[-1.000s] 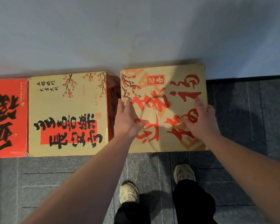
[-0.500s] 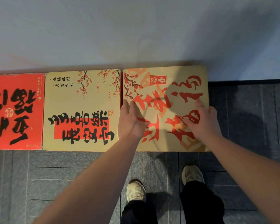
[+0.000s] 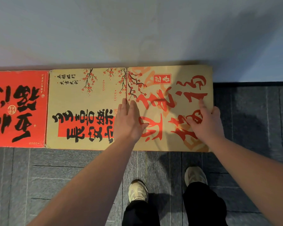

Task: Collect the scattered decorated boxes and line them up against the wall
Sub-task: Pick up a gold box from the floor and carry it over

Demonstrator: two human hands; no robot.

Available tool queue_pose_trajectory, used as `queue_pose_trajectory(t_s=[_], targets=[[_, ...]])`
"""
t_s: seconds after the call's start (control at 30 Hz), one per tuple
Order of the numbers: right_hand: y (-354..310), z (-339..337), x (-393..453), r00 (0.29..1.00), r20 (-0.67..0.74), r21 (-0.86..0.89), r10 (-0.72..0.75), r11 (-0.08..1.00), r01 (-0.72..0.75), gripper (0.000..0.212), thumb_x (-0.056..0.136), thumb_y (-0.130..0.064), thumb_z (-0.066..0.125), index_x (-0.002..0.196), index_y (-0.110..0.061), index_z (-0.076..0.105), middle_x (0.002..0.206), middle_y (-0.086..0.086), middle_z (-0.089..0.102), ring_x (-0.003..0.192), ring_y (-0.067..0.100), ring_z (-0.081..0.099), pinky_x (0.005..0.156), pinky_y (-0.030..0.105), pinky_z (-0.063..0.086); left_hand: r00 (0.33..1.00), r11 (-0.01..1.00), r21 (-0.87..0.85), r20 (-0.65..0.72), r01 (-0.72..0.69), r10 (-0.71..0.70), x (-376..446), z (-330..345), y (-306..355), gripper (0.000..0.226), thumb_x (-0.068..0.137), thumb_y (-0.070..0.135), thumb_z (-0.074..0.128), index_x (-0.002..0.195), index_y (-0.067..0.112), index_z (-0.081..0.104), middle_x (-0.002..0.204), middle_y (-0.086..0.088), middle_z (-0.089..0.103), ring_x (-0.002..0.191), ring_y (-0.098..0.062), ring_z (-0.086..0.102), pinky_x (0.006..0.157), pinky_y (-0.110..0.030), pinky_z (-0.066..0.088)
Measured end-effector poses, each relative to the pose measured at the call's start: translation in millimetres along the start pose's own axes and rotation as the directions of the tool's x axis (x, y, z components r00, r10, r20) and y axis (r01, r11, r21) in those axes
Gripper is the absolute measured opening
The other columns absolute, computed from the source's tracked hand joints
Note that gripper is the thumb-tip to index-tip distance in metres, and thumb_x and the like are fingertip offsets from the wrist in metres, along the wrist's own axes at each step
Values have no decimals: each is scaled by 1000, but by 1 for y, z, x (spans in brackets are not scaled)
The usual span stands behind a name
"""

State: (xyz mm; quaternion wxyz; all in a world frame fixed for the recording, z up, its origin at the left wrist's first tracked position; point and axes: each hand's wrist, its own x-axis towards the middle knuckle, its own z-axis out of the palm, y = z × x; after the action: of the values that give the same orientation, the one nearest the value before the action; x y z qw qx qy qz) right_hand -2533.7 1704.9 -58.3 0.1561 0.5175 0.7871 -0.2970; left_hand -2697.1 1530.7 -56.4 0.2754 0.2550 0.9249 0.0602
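Observation:
Three decorated boxes stand in a row against the wall. At the left is a red box with black calligraphy, cut off by the frame edge. In the middle sits a tan box with black characters, a red band and plum blossoms. The right tan box carries red calligraphy and touches the middle box along its left edge. My left hand lies flat with straight fingers over the seam between the two tan boxes. My right hand presses flat on the right box near its right edge.
The pale wall runs behind the boxes. Grey carpet tiles cover the floor in front, with bare carpet to the right of the row. My two shoes stand just in front of the right box.
The right tan box has slid left and closed the gap, so it now touches the middle box. Both hands stayed flat on top and moved with it.

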Motion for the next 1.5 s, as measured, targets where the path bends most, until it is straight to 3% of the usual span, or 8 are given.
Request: queue_pose_trajectory(t_s=[0.4,0.57,0.67,0.73,0.87,1.17,1.37,1.5], targets=[[1,-2,2,999,43,-74,14,997,-11,83,92,-50,54,152,-38,-1,145,13,20,125,30,44,104,47,44,999,999,-43,36,-1,3,-9,-5,2,87,80,53,66,146,22,20,160,-8,-2,147,-29,4,118,-42,18],[-1,-5,2,995,86,-158,49,987,-35,80,93,-52,50,152,-38,-3,156,16,9,139,38,29,108,55,37,999,996,-78,30,38,-35,-20,-6,-11,91,80,58,64,150,25,16,160,-2,-4,147,-25,2,119,-42,17],[-16,-9,-11,998,38,-304,-52,951,61,71,97,-48,43,152,-35,0,159,16,4,146,37,10,111,57,30,997,992,-108,16,70,-69,-28,-7,-26,93,80,65,57,151,23,15,160,-6,0,147,-26,3,119,-41,13],[-33,-9,-24,985,86,-380,-152,909,174,67,98,-48,40,152,-33,4,159,16,6,147,36,8,114,55,26,997,993,-86,-3,77,-77,-37,-12,-36,94,79,74,48,151,23,14,160,-6,2,147,-26,3,120,-43,12],[-69,0,-48,924,239,-398,-297,838,373,62,99,-44,41,152,-27,14,156,15,20,146,31,16,115,50,27,983,956,-233,-2,178,-184,-64,-28,-54,89,83,57,60,152,22,15,160,-3,2,147,-22,3,119,-38,12],[-161,53,-126,766,485,-473,-422,611,635,58,99,-40,41,151,-22,22,148,12,33,136,32,33,105,47,37,924,890,-295,-49,349,-379,-158,-33,-162,73,92,47,52,151,20,19,160,-9,7,147,-27,5,119,-39,15],[-231,121,-232,653,568,-519,-502,397,757,52,96,-43,49,141,-22,36,127,11,50,122,32,49,95,44,47,874,825,-307,55,475,-483,-265,-32,-270,67,96,49,41,152,23,14,160,-3,0,147,-23,-2,118,-42,18],[-300,165,-348,554,667,-495,-497,261,829,44,97,-39,49,134,-15,43,125,11,52,116,32,52,95,45,48,828,778,-298,97,554,-553,-363,-65,-356,69,96,52,39,152,21,15,160,-7,2,147,-26,-1,118,-43,17]])
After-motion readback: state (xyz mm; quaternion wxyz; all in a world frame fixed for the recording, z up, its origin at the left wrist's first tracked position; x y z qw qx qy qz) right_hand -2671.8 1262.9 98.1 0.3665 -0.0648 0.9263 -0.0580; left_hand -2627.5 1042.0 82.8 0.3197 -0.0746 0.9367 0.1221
